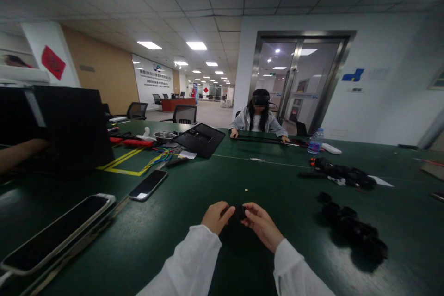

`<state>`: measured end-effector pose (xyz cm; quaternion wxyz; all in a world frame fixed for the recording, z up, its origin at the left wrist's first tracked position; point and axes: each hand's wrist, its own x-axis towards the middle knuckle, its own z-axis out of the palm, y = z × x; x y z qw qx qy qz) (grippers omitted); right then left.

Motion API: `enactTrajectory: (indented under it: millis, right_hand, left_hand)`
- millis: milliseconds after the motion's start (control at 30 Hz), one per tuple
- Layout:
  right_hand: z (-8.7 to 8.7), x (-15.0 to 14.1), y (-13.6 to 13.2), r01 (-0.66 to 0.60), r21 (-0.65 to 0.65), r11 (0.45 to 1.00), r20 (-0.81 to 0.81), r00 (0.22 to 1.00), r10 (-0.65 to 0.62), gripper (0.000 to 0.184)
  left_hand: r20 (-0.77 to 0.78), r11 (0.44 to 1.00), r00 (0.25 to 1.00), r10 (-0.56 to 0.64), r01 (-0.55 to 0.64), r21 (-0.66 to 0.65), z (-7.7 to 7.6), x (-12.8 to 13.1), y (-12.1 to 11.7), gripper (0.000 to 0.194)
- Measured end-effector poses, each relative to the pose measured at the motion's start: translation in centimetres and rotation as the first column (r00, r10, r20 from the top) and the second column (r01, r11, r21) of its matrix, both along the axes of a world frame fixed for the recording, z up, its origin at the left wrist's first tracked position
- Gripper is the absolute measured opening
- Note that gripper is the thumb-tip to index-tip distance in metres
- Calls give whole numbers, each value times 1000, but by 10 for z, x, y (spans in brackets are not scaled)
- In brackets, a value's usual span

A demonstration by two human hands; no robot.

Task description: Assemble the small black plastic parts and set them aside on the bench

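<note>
My left hand [215, 216] and my right hand [262, 225] meet just above the dark green table [243, 180], near its front edge. Both wear white sleeves. Their fingers pinch a small black part [239, 213] held between them; its shape is too dark to make out. To the right of my right hand lies a heap of several similar black parts [354, 231].
Two phones [148, 184] [55, 233] lie at the left. A black case [55, 125] and a forearm are at far left. Coloured wires [161, 153], a bowl, a black tray [201, 138] sit further back. A seated person [258, 120] works opposite; a water bottle [315, 141] and more black parts [343, 175] lie at the right.
</note>
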<state>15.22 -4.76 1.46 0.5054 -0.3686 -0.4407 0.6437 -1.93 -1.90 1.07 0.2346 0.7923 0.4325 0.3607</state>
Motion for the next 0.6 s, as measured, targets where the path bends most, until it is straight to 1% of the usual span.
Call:
enactTrajectory:
  millis: [67, 133, 200, 333, 367, 433, 467, 533, 600]
  right_hand:
    - [1, 0, 0, -18, 11, 1000, 21, 1000, 17, 19]
    - [0, 0, 0, -20, 26, 999, 27, 999, 20, 18]
    - [-2, -1, 0, -4, 34, 999, 21, 1000, 3, 18]
    - [-3, -2, 2, 52, 4, 999, -6, 999, -52, 19]
    - [-4, -2, 3, 72, -10, 997, -19, 997, -72, 20]
    - [-5, -2, 4, 109, -33, 994, -48, 993, -110, 20]
    - [-6, -2, 5, 119, -43, 992, -59, 991, -121, 20]
    - [-7, -2, 6, 119, -50, 992, -70, 990, -122, 20]
    - [-7, -2, 6, 109, -51, 993, -72, 991, -113, 19]
  left_hand:
    - [-4, 999, 1000, 4, -4, 42, 2, 0, -1, 45]
    - [26, 997, 1000, -1, -1, 75, 4, 1, -1, 45]
    - [94, 997, 996, -10, 3, 71, 4, 2, -3, 37]
    - [258, 998, 964, -62, 54, 37, 0, 4, -5, 12]
    - [275, 997, 958, -77, 68, 44, -1, 4, -6, 18]
    - [284, 993, 952, -115, 103, 57, -3, 5, -6, 37]
    - [284, 991, 950, -132, 122, 55, -4, 6, -6, 43]
    - [281, 989, 948, -150, 145, 39, -5, 6, -5, 43]
    - [268, 990, 953, -138, 132, 38, -5, 6, -4, 40]
